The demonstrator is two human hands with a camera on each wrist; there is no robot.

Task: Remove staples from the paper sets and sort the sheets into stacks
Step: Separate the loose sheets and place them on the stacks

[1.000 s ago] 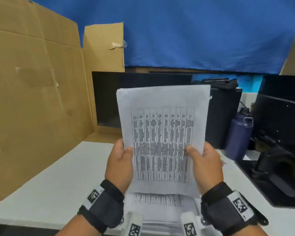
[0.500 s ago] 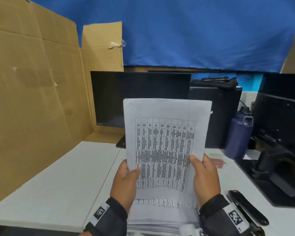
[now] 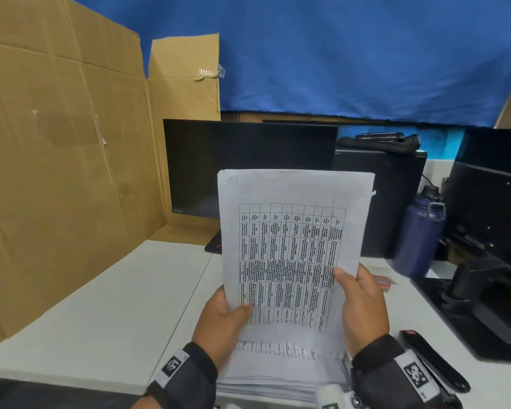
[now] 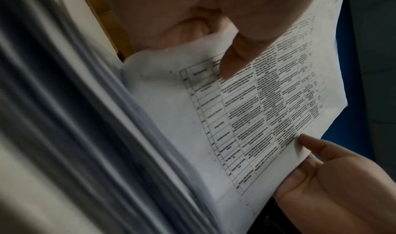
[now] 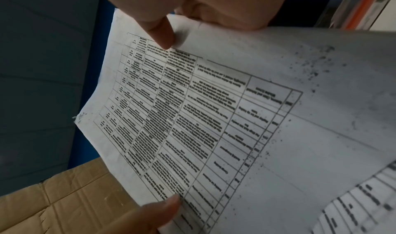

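I hold a paper set (image 3: 289, 249) upright in front of me, printed with a dense table. My left hand (image 3: 224, 317) grips its lower left edge, thumb on the front. My right hand (image 3: 362, 299) grips the lower right edge, thumb on the print. The wrist views show the same paper set (image 4: 257, 105) (image 5: 193, 119) with both thumbs pressed on its face. Below it lies a thick stack of sheets (image 3: 281, 376) at the table's near edge. A black staple remover (image 3: 434, 361) lies to the right of that stack.
A black monitor (image 3: 248, 166) stands behind the paper. Cardboard panels (image 3: 65, 172) wall off the left side. A purple bottle (image 3: 419, 231) and black equipment (image 3: 490, 261) crowd the right. A small red-and-white box (image 3: 381, 278) lies by the bottle. The white table (image 3: 115, 305) stretches left.
The paper set and both hands have come down and toward me. The view has shifted, so the staple remover and the small box at right now show.
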